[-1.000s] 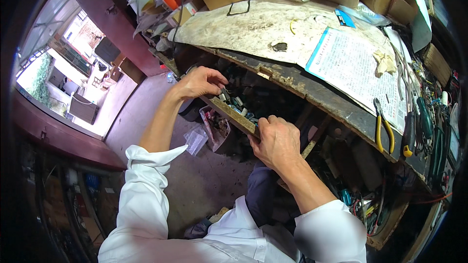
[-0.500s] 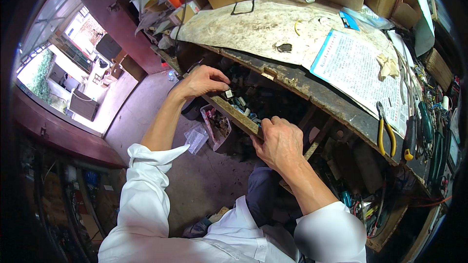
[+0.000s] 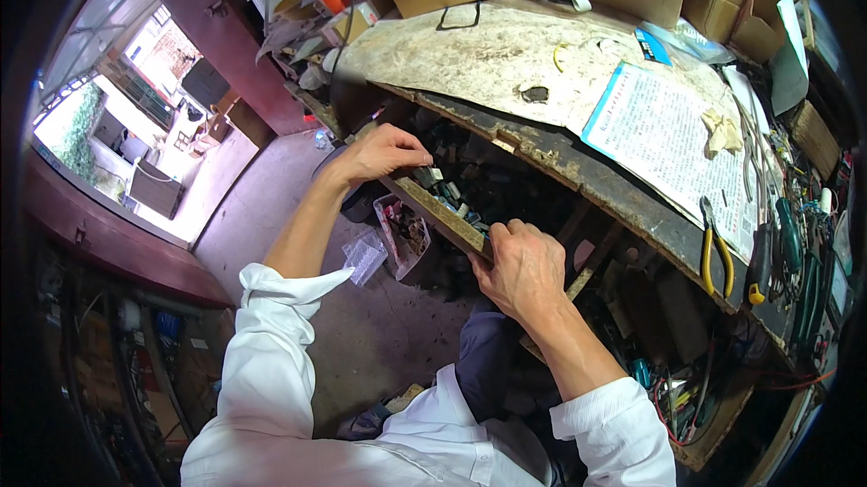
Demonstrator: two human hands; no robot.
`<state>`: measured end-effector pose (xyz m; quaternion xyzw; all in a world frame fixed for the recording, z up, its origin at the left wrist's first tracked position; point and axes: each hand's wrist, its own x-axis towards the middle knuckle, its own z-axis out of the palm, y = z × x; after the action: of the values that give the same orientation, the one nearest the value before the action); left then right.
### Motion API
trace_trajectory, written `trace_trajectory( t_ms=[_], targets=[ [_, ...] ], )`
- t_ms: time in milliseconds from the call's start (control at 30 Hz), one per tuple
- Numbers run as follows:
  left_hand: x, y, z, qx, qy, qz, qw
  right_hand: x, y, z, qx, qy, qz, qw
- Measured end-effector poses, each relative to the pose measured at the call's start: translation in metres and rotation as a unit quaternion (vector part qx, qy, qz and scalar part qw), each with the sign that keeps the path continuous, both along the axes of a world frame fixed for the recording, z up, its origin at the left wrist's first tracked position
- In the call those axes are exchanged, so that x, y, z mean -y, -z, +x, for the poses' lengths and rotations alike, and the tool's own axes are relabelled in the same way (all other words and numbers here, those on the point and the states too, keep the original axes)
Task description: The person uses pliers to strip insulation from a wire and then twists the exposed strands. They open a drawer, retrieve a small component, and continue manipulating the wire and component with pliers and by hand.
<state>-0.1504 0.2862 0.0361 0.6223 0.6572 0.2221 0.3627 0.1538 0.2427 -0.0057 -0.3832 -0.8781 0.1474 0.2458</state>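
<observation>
Grey floor [image 3: 293,182] is stretching beneath one cluttered bench [image 3: 632,201]. Under its edge, one wooden drawer [image 3: 444,219] is standing open. On top, one blue-edged sheet [image 3: 659,144] is showing print too small to read; one pair of yellow-handled pliers [image 3: 707,259] is lying nearby. Of two hands, the right hand [image 3: 524,269] is clasping the drawer's front; the left hand [image 3: 384,153] is pinching one small pale part [image 3: 435,175] over the drawer.
</observation>
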Motion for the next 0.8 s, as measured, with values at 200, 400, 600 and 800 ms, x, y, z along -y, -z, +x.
trace_trajectory(
  t_ms=[200, 400, 600, 800],
  targets=[
    [-0.005, 0.001, 0.008, -0.03, -0.031, -0.016, 0.999, 0.0, 0.0, 0.001, 0.005, 0.009, -0.01, 1.0],
    [-0.008, 0.01, 0.005, -0.046, -0.038, -0.017, 0.998, 0.0, -0.002, 0.001, -0.002, -0.004, 0.008, 1.0],
    [-0.008, 0.012, 0.002, -0.061, -0.022, 0.003, 0.998, 0.0, -0.003, 0.001, 0.013, -0.005, -0.001, 1.0],
    [-0.009, -0.005, -0.013, -0.045, -0.1, 0.083, 0.991, 0.0, -0.005, 0.001, 0.006, 0.001, -0.002, 1.0]
  ],
)
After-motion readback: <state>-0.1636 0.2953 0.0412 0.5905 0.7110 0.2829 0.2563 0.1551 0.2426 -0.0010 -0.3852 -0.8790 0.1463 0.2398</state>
